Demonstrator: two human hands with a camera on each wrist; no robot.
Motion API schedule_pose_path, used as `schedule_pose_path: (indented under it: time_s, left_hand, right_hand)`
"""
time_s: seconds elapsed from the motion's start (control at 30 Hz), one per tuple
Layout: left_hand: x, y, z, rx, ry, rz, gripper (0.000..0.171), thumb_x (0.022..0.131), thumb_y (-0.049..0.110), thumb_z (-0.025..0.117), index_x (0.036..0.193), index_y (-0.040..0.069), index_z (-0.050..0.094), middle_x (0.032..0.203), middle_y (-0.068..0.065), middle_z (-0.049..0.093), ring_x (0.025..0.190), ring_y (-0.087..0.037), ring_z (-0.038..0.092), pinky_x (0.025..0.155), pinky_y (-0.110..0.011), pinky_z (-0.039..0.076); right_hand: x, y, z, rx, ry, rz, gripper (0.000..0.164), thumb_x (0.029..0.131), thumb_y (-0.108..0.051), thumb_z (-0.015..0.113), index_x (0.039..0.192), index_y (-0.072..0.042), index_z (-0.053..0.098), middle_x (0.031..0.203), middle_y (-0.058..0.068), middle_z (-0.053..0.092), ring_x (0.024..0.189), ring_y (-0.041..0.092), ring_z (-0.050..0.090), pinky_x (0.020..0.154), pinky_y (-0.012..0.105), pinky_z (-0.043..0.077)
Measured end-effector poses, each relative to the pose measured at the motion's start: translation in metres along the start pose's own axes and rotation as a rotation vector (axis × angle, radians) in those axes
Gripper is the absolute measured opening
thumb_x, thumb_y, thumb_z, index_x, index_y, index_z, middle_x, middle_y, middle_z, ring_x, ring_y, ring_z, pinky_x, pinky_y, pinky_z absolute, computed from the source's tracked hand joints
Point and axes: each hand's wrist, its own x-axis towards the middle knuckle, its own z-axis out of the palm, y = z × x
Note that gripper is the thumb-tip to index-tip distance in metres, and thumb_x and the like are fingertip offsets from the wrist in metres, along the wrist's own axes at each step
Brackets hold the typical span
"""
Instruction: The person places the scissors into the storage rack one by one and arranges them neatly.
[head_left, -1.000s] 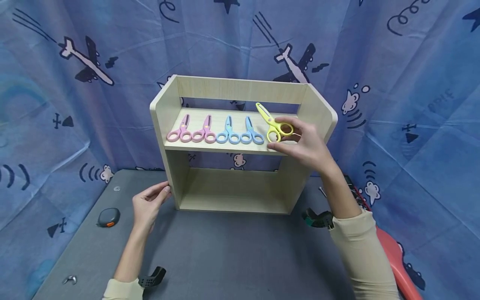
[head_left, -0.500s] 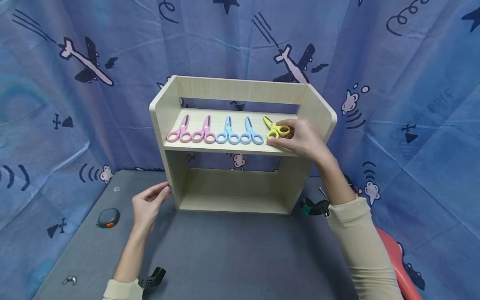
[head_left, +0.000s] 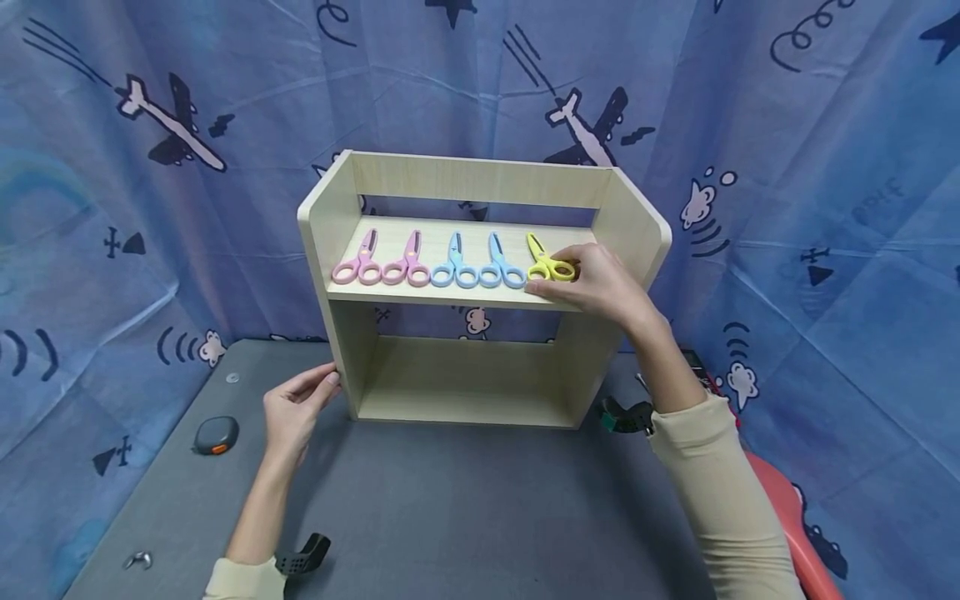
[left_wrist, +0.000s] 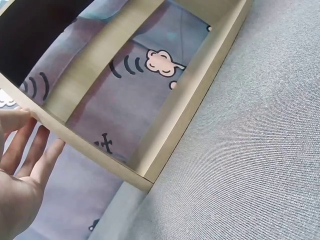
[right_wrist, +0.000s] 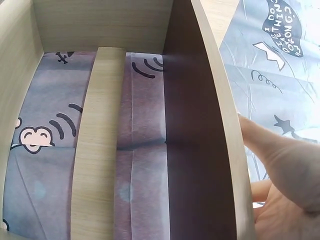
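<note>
A pale wooden two-tier shelf point(head_left: 468, 392) stands on the grey table. On its upper board lie two pink scissors point(head_left: 365, 257), then two blue scissors point(head_left: 456, 260), side by side with blades toward the back. At the right end of that row, my right hand point(head_left: 607, 285) pinches yellow scissors point(head_left: 550, 265) by the handles, low over the board. Their blades tilt slightly to the left. My left hand point(head_left: 291, 415) touches the shelf's left side panel with its fingertips; in the left wrist view its fingers point(left_wrist: 48, 162) reach the panel's outer face.
A dark tape measure point(head_left: 217, 435) and a small metal piece point(head_left: 138, 560) lie on the table at left. A red object point(head_left: 787, 517) is partly hidden behind the right sleeve. Patterned blue cloth point(head_left: 247, 208) hangs behind the shelf.
My right hand has lowered the yellow scissors toward the board beside the blue ones and turned their blades more toward the back. The left hand has kept its place at the side panel.
</note>
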Motion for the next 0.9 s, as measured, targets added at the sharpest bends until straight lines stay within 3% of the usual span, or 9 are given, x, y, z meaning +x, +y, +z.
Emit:
schedule_pose_path:
  time_s: [0.23,0.4,0.53,0.73,0.9]
  left_hand:
    - [0.001,-0.001,0.001,0.0,0.005,0.004,0.036,0.099,0.007,0.08,0.128,-0.013,0.073,0.099,0.009,0.084,0.092,-0.008,0.082,0.092,-0.028,0.07]
    - [0.001,0.0,0.001,0.003,0.004,0.007,0.036,0.099,0.007,0.08,0.128,-0.013,0.073,0.099,0.009,0.084,0.092,-0.008,0.083,0.092,-0.028,0.07]
    - [0.001,-0.001,0.001,0.004,0.003,0.004,0.037,0.099,0.007,0.08,0.129,-0.013,0.073,0.099,0.009,0.084,0.092,-0.008,0.083,0.092,-0.027,0.07]
    - [0.001,-0.002,0.0,0.007,0.002,0.005,0.037,0.099,0.007,0.08,0.129,-0.013,0.072,0.099,0.009,0.084,0.091,-0.008,0.083,0.092,-0.027,0.07]
    - [0.0,-0.002,-0.001,0.005,-0.004,0.004,0.037,0.099,0.007,0.08,0.129,-0.014,0.072,0.1,0.009,0.084,0.093,-0.008,0.083,0.092,-0.026,0.07]
  right_hand:
    - [0.0,-0.003,-0.001,-0.02,-0.027,0.048,0.065,0.094,-0.041,0.087,0.134,0.007,0.072,0.108,0.019,0.064,0.093,0.029,0.053,0.066,0.03,0.039]
    - [-0.002,-0.004,-0.001,-0.023,-0.016,0.062,0.059,0.093,-0.044,0.088,0.125,0.004,0.076,0.1,0.016,0.058,0.091,0.028,0.051,0.065,0.031,0.036]
    - [-0.003,-0.005,0.0,-0.018,-0.009,0.08,0.064,0.092,-0.046,0.088,0.129,0.005,0.074,0.104,0.018,0.059,0.094,0.029,0.051,0.067,0.032,0.037]
    - [-0.009,-0.005,0.0,-0.013,-0.009,0.091,0.078,0.092,-0.049,0.087,0.142,0.007,0.066,0.123,0.023,0.064,0.107,0.033,0.055,0.077,0.035,0.045]
    - [-0.018,-0.006,-0.001,0.013,0.04,0.09,0.079,0.091,-0.048,0.088,0.145,0.006,0.063,0.135,0.023,0.064,0.119,0.038,0.06,0.096,0.049,0.058]
